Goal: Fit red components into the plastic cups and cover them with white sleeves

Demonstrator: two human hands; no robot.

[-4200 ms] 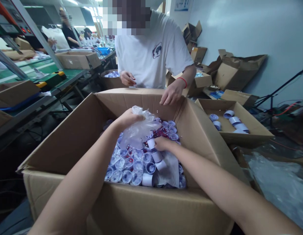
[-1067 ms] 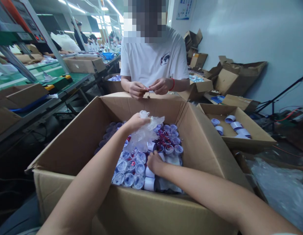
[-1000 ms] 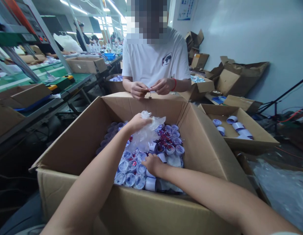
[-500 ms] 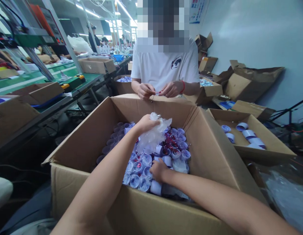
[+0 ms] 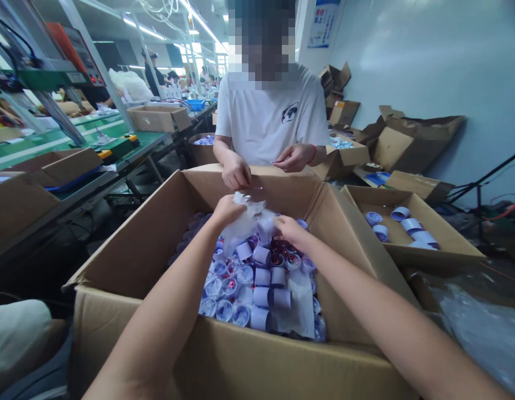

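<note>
Toward twelve o'clock my left hand [image 5: 229, 211] clutches plastic [image 5: 240, 228], right hand [image 5: 292, 231] a cup [image 5: 265, 228]; wrapped cups [image 5: 214, 287] lie at seven, bare cups [image 5: 281, 299] at five.

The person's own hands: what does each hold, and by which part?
The left hand holds crumpled clear plastic by its upper end; the right hand holds a pale cup, apparently by its right side, though blurred.
</note>
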